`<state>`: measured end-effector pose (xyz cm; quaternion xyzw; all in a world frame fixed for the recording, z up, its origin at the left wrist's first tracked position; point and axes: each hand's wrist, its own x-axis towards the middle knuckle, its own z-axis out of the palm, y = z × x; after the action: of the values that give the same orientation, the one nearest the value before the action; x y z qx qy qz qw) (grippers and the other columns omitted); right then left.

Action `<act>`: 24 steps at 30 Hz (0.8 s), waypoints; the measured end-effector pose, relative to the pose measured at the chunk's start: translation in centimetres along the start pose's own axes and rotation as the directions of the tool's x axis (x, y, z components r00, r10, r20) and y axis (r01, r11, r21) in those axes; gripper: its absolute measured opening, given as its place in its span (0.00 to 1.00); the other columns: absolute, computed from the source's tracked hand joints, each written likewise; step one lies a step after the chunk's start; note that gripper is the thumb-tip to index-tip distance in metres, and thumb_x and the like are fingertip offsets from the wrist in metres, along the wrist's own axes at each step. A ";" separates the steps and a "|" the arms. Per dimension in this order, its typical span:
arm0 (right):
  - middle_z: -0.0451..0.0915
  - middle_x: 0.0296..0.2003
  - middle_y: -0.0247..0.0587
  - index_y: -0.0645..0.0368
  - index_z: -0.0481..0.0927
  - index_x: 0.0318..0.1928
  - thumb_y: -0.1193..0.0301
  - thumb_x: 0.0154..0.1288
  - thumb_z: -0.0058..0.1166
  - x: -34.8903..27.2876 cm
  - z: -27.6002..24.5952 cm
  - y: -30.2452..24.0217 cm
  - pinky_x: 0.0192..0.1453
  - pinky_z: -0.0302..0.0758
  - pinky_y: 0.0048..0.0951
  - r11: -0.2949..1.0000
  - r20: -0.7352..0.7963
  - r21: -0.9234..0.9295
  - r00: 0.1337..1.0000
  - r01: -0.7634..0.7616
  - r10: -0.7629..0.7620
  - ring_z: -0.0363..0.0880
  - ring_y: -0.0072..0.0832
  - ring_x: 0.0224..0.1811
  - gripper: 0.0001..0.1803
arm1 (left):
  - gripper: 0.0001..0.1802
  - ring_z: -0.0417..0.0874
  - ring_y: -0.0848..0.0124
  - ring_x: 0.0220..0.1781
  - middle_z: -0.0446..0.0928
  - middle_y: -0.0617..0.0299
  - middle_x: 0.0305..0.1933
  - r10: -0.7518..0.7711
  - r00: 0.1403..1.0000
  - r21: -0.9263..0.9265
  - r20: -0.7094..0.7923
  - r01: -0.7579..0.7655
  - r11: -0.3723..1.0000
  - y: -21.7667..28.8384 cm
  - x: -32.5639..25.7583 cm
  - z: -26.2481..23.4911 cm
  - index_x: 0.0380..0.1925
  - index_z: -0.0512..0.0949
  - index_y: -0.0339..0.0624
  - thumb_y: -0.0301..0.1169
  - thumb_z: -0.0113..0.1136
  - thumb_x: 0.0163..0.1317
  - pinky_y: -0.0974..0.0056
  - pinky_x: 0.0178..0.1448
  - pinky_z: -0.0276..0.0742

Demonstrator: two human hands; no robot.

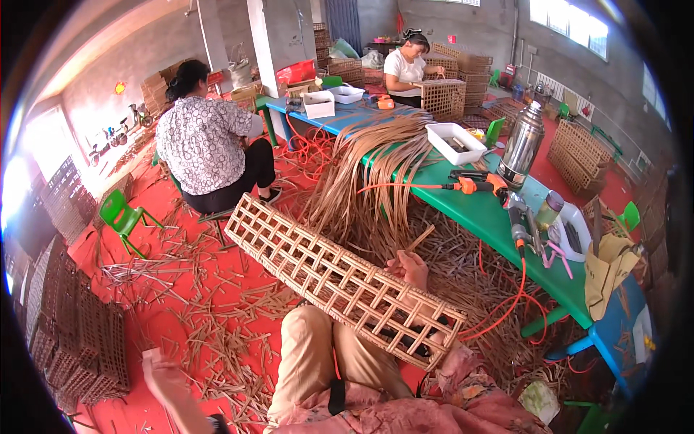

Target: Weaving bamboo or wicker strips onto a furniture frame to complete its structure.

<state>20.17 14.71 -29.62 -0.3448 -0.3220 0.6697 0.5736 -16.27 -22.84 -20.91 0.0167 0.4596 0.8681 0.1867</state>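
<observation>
A long open-weave wicker basket [340, 278] lies slanted across my lap, its lattice side facing up. My right arm reaches past its near right end. My right hand [410, 269] shows at the basket's far edge, fingers curled, with a short flat wicker strip [421, 237] standing up from them. Out to the lower left, away from the basket, is my left hand [165, 376]. Something small and pale [152, 354] is at its fingertips, too blurred to name, and the fingers themselves are smeared.
Cut strips [210, 325] litter the red floor. A green table [463, 206] at right bears a steel flask [522, 145], an orange-and-black air tool [481, 182] and a white tray [455, 142]. Stacked baskets [72, 340] stand at left. Two people [206, 141] sit beyond, near a green chair [124, 217].
</observation>
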 end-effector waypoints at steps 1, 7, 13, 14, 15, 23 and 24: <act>0.80 0.26 0.37 0.58 0.74 0.37 0.63 0.66 0.53 -0.2 -0.1 -0.3 0.29 0.73 0.25 1.000 -0.001 0.006 1.000 0.002 -0.002 0.80 0.24 0.27 0.11 | 0.08 0.72 0.81 0.24 0.71 0.69 0.25 -0.010 1.000 0.017 -0.012 0.011 1.000 -4.1 -0.2 1.5 0.35 0.72 0.43 0.35 0.52 0.64 0.74 0.27 0.70; 0.80 0.26 0.41 0.58 0.74 0.34 0.66 0.64 0.55 0.4 -1.0 0.3 0.27 0.81 0.30 1.000 0.001 0.021 1.000 -0.002 0.002 0.81 0.27 0.25 0.09 | 0.05 0.71 0.80 0.22 0.73 0.67 0.24 -0.615 0.771 0.041 0.165 0.617 0.786 -12.1 -5.5 6.7 0.34 0.72 0.44 0.33 0.55 0.62 0.74 0.26 0.67; 0.82 0.26 0.40 0.60 0.76 0.33 0.64 0.65 0.53 0.2 -0.9 0.5 0.24 0.71 0.20 0.999 -0.043 0.021 0.999 0.027 -0.026 0.80 0.21 0.23 0.11 | 0.08 0.72 0.81 0.25 0.75 0.62 0.35 -0.201 0.975 -0.007 0.096 0.203 0.979 -2.0 4.1 -4.8 0.38 0.69 0.46 0.33 0.56 0.62 0.77 0.23 0.68; 0.82 0.26 0.40 0.60 0.76 0.35 0.64 0.65 0.54 0.4 -0.9 0.8 0.23 0.71 0.20 0.999 -0.028 0.018 0.999 0.026 -0.025 0.79 0.21 0.23 0.11 | 0.08 0.72 0.81 0.24 0.75 0.63 0.35 -0.040 0.998 -0.055 -0.057 0.037 0.998 -0.3 6.8 -9.5 0.37 0.70 0.46 0.34 0.56 0.62 0.77 0.22 0.67; 0.82 0.26 0.40 0.60 0.76 0.35 0.64 0.65 0.54 0.4 -0.8 1.1 0.23 0.71 0.20 1.000 -0.025 0.020 1.000 0.019 -0.018 0.79 0.21 0.23 0.11 | 0.09 0.71 0.81 0.24 0.75 0.64 0.36 0.115 0.969 -0.075 -0.218 -0.134 0.988 0.8 8.2 -13.2 0.37 0.70 0.46 0.35 0.57 0.62 0.77 0.22 0.66; 0.82 0.27 0.40 0.58 0.75 0.35 0.64 0.65 0.54 0.4 -0.7 0.5 0.25 0.71 0.20 1.000 -0.012 0.020 1.000 0.008 -0.007 0.79 0.21 0.24 0.10 | 0.18 0.75 0.61 0.39 0.74 0.51 0.37 0.695 0.600 0.878 0.397 -0.028 -0.477 4.0 2.7 -25.2 0.40 0.76 0.37 0.40 0.60 0.59 0.58 0.46 0.70; 0.82 0.26 0.39 0.59 0.75 0.35 0.64 0.65 0.54 0.3 -0.7 0.3 0.25 0.71 0.20 1.000 -0.024 0.019 1.000 -0.001 0.002 0.79 0.21 0.24 0.11 | 0.19 0.76 0.59 0.43 0.74 0.48 0.41 0.570 0.607 0.732 0.554 -0.029 -0.680 3.4 1.7 -25.3 0.42 0.76 0.36 0.41 0.61 0.59 0.56 0.50 0.71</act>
<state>20.52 14.97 -30.31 -0.3475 -0.3084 0.6690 0.5801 -23.96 -44.02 -33.00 0.2048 0.9024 0.0191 -0.3786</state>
